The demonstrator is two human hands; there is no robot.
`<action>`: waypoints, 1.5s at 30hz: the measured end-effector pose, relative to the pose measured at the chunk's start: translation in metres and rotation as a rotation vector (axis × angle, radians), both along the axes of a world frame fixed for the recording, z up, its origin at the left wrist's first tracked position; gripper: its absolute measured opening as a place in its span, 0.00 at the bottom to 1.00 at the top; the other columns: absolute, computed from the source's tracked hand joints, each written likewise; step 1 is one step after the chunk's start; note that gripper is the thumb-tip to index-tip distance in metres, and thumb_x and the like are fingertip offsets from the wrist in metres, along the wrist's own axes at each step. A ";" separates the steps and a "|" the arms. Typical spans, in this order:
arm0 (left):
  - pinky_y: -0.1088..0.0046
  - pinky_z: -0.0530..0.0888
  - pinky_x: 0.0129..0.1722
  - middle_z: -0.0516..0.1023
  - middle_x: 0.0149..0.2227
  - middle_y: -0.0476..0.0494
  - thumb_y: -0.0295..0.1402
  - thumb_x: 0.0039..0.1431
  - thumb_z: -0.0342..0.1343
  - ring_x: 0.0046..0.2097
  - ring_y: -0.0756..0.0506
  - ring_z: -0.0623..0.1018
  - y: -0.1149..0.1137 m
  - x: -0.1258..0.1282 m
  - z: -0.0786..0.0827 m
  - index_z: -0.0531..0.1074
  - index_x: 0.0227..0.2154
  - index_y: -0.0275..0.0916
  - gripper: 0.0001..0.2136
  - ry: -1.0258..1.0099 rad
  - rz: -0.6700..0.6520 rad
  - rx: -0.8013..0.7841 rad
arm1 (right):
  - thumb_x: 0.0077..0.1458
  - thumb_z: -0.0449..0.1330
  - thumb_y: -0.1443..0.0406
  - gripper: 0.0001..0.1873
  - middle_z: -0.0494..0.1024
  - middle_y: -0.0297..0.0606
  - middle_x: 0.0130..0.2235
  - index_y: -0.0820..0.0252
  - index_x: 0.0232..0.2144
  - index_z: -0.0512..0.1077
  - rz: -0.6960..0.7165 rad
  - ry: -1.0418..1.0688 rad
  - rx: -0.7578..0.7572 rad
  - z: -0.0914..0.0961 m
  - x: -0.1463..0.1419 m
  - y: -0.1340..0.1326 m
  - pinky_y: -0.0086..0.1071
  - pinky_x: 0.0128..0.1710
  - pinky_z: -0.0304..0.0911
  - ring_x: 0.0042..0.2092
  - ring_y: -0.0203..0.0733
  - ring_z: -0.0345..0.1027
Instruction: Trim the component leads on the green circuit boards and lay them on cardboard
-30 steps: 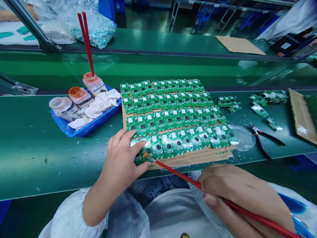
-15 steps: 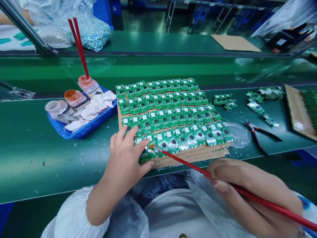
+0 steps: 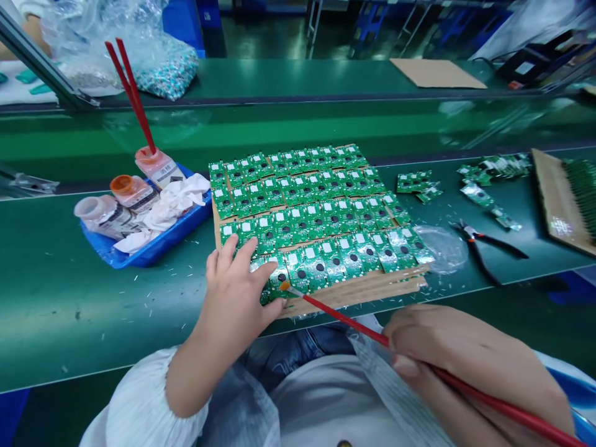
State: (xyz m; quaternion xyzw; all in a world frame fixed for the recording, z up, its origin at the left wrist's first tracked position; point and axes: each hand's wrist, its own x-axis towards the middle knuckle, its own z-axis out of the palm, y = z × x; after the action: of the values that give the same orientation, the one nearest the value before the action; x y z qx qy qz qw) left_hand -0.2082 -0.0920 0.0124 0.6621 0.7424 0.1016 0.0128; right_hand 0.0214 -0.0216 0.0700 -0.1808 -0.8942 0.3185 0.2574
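Note:
Several rows of small green circuit boards (image 3: 316, 205) lie on a stack of cardboard sheets (image 3: 358, 290) on the green bench. My left hand (image 3: 235, 292) rests flat on the boards at the near left corner, fingers spread, thumb beside the brush tip. My right hand (image 3: 460, 366) is closed around a long red-handled brush (image 3: 372, 332). The brush's orange tip touches a board in the front row, just right of my left thumb.
A blue tray (image 3: 153, 245) at left holds white jars, crumpled white cloth and a jar with two red sticks. Black pliers (image 3: 484, 248), a clear plastic piece and loose boards (image 3: 419, 185) lie at right. Another loaded cardboard (image 3: 559, 205) sits far right.
The brush tip has shifted slightly over the front-row board near my left thumb. The view has drifted, so everything sits a little further left. My left hand stays on the boards.

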 end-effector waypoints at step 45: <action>0.37 0.61 0.52 0.69 0.55 0.27 0.35 0.42 0.65 0.59 0.22 0.61 0.036 0.046 0.006 0.77 0.42 0.39 0.20 0.076 -0.020 0.002 | 0.51 0.51 0.75 0.09 0.69 0.32 0.21 0.56 0.27 0.63 -0.151 0.044 0.065 -0.010 0.028 0.009 0.28 0.21 0.60 0.22 0.33 0.64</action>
State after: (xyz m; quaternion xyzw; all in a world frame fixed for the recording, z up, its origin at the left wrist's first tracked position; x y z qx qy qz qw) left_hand -0.1618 -0.0556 0.0180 0.6727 0.7358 0.0770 -0.0149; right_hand 0.0496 -0.0131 0.0602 -0.2323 -0.8820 0.2728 0.3062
